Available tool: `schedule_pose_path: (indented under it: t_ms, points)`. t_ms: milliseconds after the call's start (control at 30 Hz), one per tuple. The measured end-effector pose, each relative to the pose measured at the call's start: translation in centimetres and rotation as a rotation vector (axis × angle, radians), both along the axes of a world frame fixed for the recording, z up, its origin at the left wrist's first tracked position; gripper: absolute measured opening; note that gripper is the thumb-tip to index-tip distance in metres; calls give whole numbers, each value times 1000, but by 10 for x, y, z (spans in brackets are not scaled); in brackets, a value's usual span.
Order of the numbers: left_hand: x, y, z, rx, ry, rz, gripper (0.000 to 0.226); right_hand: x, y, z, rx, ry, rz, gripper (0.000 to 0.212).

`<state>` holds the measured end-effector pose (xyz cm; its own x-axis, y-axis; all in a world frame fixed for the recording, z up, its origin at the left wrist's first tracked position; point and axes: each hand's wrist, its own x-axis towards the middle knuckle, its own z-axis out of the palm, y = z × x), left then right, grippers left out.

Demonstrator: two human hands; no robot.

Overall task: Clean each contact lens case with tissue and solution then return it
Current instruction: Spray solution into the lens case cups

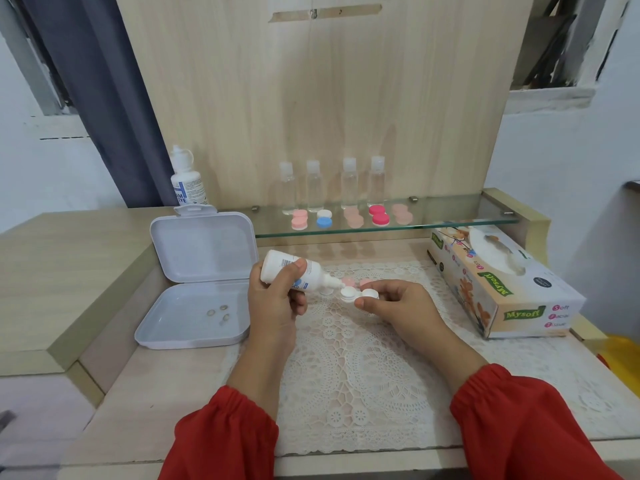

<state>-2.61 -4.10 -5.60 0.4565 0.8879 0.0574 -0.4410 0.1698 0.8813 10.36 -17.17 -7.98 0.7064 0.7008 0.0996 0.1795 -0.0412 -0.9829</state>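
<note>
My left hand (277,299) is wrapped around the small solution bottle (294,273), tipped so its nozzle points right and down at the open contact lens case (358,295), which my right hand (398,306) pinches by its right-hand well just above the lace mat (346,358), at the middle of the frame. The nozzle tip sits just beside the left well. I judge the step in hand to be wetting the wells, so I want a light squeeze, the tip held close but not touching the plastic, and the case kept level so nothing runs out onto the lace. Then the other well needs the same.

Behind the case, near the nozzle, two pinkish caps (356,282) lie on the mat, partly hidden by my fingers; they are probably this case's lids. The tissue box (502,289) lies at the right of the frame, within easy reach of my right hand once it is free. The open white box (197,282) at the left holds a few small clear lenses (218,313). On the glass shelf (450,216) in the upper middle stand four clear bottles (332,185) with five more cases (349,218) in front of them. A larger solution bottle (187,181) stands at the upper left. Nothing blocks the pour; the loose caps are what I could knock.
</note>
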Motion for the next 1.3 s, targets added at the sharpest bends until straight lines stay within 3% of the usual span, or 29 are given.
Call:
schedule_pose_path:
  t_ms: [1300]
  points:
    - [-2,-1,0,43,21,25,21,-2,-1,3,-14,-6,11,15]
